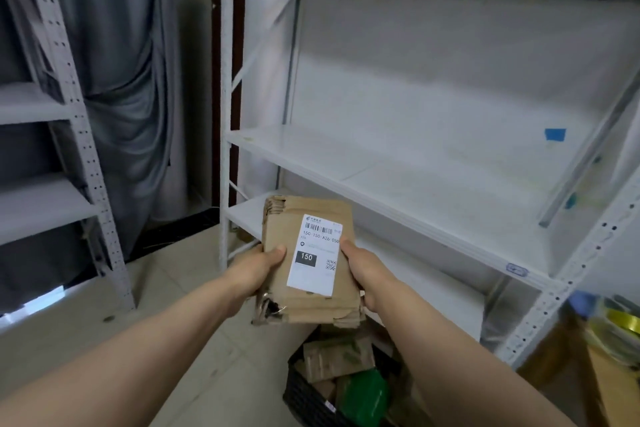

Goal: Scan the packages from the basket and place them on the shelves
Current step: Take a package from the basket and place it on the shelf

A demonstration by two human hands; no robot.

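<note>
1. Grey perforated metal rack (41,107) stands at the far left, with a draped grey fabric curtain (128,80) behind it.
2. The left hand (258,267) grips the left edge of the flat brown cardboard package (287,218), thumb on top and fingers curled beneath.
3. That package is held in the air, above the black mesh basket (298,395) and just in front of the lower boards, with its white printed shipping label (313,274) facing up (barcode end toward the shelves).
4. The right hand (367,274) grips the right edge, thumb touching the label's border and fingers wrapped underneath.
5. Further right, the tall white metal shelving unit (433,191) offers bare boards; a small blue tape patch (555,134) sits on the wall behind it.
6. What could go wrong, as I judge it:
   - The near-left corner looks torn and crushed, so a hard squeeze or a scrape on a shelf lip could rip it wider.
   - The right thumb could slide over the codes and spoil a scan.
   - No scanner shows here, so the package might get shelved unscanned.
   - Releasing one hand early could tip it back into the basket.
</note>
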